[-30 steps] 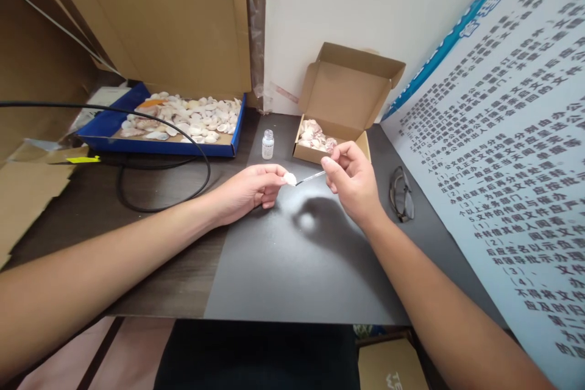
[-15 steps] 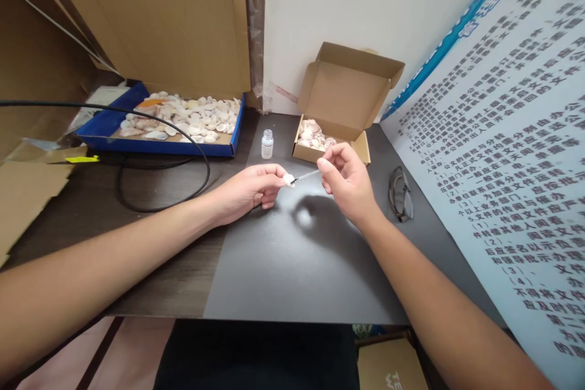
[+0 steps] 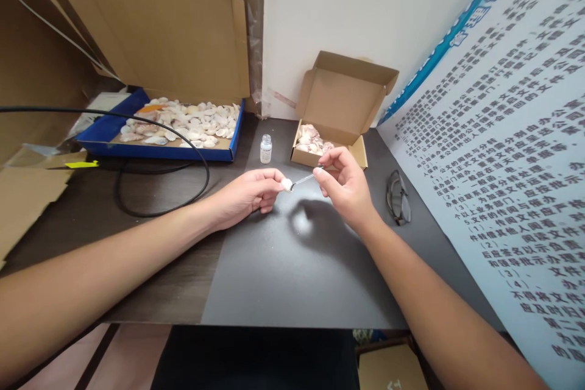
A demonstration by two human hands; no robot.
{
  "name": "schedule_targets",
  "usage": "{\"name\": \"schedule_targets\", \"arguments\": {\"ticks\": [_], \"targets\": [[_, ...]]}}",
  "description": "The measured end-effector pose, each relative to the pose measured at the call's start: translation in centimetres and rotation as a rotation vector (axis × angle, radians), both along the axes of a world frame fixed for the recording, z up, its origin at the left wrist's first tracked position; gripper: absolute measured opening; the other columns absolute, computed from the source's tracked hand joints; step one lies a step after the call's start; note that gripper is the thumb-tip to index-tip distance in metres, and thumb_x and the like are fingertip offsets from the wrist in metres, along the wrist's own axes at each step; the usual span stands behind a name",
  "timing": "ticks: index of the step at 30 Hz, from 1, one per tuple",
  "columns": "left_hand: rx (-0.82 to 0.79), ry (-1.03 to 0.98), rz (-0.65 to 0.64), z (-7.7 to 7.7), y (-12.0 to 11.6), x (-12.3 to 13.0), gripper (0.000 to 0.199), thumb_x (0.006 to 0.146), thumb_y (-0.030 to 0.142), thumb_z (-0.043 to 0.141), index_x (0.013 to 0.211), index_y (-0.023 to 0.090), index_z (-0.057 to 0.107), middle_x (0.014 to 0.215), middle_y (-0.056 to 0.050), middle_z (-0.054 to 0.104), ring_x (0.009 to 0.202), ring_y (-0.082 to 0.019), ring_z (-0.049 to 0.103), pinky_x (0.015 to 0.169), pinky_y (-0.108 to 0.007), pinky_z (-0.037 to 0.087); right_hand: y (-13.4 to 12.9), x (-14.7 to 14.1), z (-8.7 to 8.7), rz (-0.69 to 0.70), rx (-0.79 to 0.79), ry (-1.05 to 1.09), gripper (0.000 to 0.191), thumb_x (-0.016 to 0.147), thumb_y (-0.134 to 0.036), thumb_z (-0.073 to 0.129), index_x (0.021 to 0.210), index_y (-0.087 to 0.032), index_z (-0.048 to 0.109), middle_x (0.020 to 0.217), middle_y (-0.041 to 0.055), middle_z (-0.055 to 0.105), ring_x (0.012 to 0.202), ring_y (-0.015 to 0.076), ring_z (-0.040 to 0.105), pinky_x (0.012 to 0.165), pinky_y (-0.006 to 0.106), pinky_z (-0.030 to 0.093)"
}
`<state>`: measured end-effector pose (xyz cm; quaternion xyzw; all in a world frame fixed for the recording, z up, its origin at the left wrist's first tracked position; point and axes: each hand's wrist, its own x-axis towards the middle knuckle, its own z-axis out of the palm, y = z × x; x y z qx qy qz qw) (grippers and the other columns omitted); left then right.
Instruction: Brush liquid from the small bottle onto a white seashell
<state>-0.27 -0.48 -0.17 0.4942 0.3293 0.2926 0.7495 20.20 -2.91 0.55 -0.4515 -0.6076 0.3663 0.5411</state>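
Head view, and we see our left hand (image 3: pixel 252 192) pinching a white shell (image 3: pixel 286 184) between thumb and fingers, over the grey mat (image 3: pixel 287 280). Our right hand (image 3: pixel 346 186) grips a thin stick (image 3: pixel 303 179) with fingertips narrow, the stick's dark tip right at the shell. Behind, a small bottle (image 3: pixel 265 151) stands near an open box (image 3: pixel 360 152).

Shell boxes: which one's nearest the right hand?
The small brown cardboard box, just beyond the right hand; the wider blue-sided box sits farther left.
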Motion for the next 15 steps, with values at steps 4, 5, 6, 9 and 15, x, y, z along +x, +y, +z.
{"name": "schedule_targets", "arguments": {"ticks": [4,5,6,9,15], "targets": [[-0.006,-0.004,0.001,0.11,-0.01,0.06,0.014,0.078,0.024,0.07,0.077,0.016,0.06,0.056,0.007,0.039,0.05,-0.006,0.032,0.05,-0.02,0.029,-0.06,0.05,-0.01,0.014,0.008,-0.002,0.02,0.082,-0.03,0.069,0.091,-0.023,0.052,0.089,-0.0029,0.048,0.05,0.0037,0.043,0.048,0.024,0.036],[-0.007,-0.005,0.001,0.13,-0.02,0.08,0.014,0.078,0.024,0.07,0.077,0.016,0.06,0.055,0.007,0.038,0.049,-0.006,0.031,0.05,-0.019,0.029,-0.07,0.05,-0.01,0.015,0.013,-0.005,0.021,0.082,-0.03,0.069,0.092,-0.023,0.053,0.09,-0.0027,0.048,0.05,0.0038,0.043,0.048,0.024,0.037],[-0.008,-0.006,0.001,0.16,-0.03,0.1,0.014,0.078,0.024,0.07,0.077,0.016,0.059,0.054,0.007,0.038,0.049,-0.006,0.031,0.05,-0.019,0.029,-0.07,0.06,0.0,0.017,0.018,-0.007,0.021,0.082,-0.03,0.069,0.093,-0.023,0.053,0.09,-0.0024,0.049,0.05,0.0039,0.043,0.048,0.024,0.037],[-0.009,-0.006,0.001,0.19,-0.07,0.1,0.015,0.078,0.025,0.071,0.076,0.016,0.06,0.054,0.007,0.038,0.049,-0.006,0.031,0.049,-0.019,0.029,-0.06,0.07,0.04,0.034,0.021,-0.011,0.02,0.083,-0.03,0.069,0.094,-0.023,0.053,0.09,-0.0021,0.05,0.05,0.0042,0.044,0.048,0.024,0.036],[-0.005,-0.017,0.003,0.11,-0.02,0.04,0.014,0.081,0.025,0.069,0.078,0.016,0.058,0.056,0.007,0.039,0.05,-0.006,0.032,0.05,-0.019,0.03,-0.09,0.11,-0.03,0.077,0.024,-0.017,0.017,0.085,-0.03,0.066,0.093,-0.022,0.053,0.085,-0.0027,0.049,0.052,0.0057,0.044,0.049,0.024,0.036]]}}
